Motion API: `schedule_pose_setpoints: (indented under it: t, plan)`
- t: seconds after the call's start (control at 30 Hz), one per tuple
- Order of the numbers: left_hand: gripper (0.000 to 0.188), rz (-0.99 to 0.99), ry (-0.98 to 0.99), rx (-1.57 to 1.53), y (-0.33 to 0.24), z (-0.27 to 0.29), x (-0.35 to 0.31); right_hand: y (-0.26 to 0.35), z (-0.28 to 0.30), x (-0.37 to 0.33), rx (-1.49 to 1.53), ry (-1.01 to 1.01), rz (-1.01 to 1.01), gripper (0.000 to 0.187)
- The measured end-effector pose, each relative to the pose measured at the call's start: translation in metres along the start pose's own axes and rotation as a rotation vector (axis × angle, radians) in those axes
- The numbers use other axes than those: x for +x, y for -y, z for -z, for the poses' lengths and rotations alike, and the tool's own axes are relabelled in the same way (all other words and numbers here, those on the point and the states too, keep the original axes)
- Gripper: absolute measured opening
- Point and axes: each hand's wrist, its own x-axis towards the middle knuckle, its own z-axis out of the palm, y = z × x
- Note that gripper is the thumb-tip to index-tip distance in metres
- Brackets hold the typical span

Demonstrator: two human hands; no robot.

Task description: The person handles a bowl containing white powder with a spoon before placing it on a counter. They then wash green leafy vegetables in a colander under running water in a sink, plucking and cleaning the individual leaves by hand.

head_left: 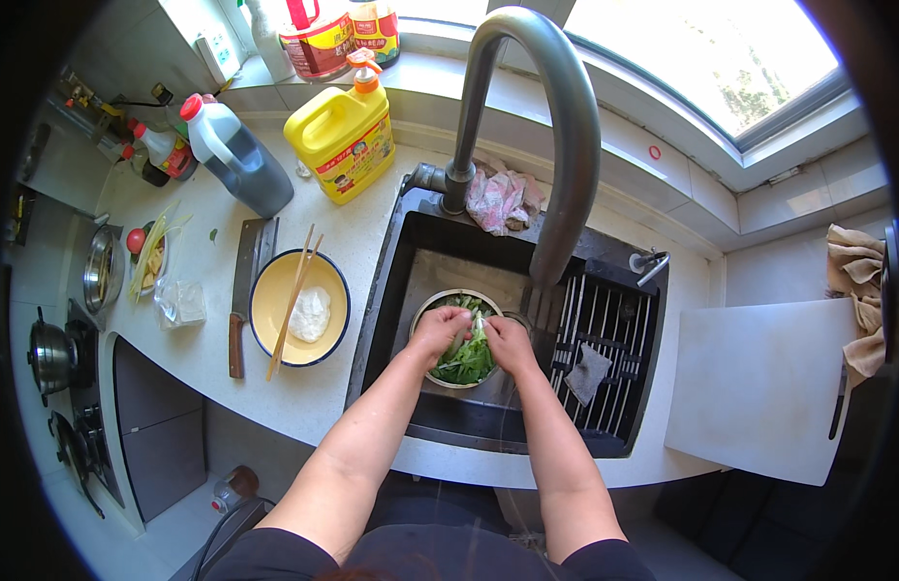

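Leafy greens [466,363] fill a round metal bowl [453,384] standing in the black sink [399,254]. Above the bowl, my left hand [440,332] pinches some of the greens on their left side. Close beside it, my right hand [508,343] has its fingers closed on a pale stalk of the same greens. The fingertips of both hands nearly meet, so part of the leaves and the bowl's rim is hidden. A second round rim shows partly behind my right hand; what it belongs to is unclear.
A tall grey faucet [577,145] arches over the sink. Left of it, chopsticks [296,300] rest across an enamel bowl [263,329] holding a white lump, beside a cleaver [246,276]. Behind stands a yellow pump jug [343,145]. A drying rack [619,363] with a grey cloth adjoins a white board [759,387].
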Motion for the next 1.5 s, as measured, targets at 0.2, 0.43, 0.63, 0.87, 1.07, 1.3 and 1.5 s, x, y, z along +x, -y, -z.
schedule_pose_setpoints:
  t: [0.2,0.43,0.63,0.87,1.07,1.3,1.5]
  plan:
    - [0.022,-0.028,-0.085,0.311,-0.005,-0.005,-0.005,0.005,-0.003,0.001,-0.119,0.069,0.117,0.02]
    - [0.016,-0.027,0.161,0.216,0.0,0.014,0.0,0.003,0.022,0.006,0.412,0.51,-0.291,0.021]
    - [0.018,0.11,-0.025,-0.295,0.004,0.022,0.003,-0.022,0.024,0.001,1.136,0.212,-0.54,0.019]
    - [0.016,0.126,-0.177,-0.038,0.03,0.034,0.031,-0.039,-0.023,0.003,0.822,0.012,-0.733,0.03]
    - [0.033,-0.072,-0.477,0.464,0.081,0.047,0.069,-0.103,-0.096,0.017,0.343,-0.227,-0.459,0.02]
    - [0.04,0.197,-0.381,0.921,0.1,0.032,0.058,-0.113,-0.123,0.017,-0.041,-0.082,-0.444,0.034]
    - [0.045,0.111,-0.548,0.892,0.089,0.035,0.049,-0.039,-0.09,0.017,-0.345,-0.52,-0.371,0.025]
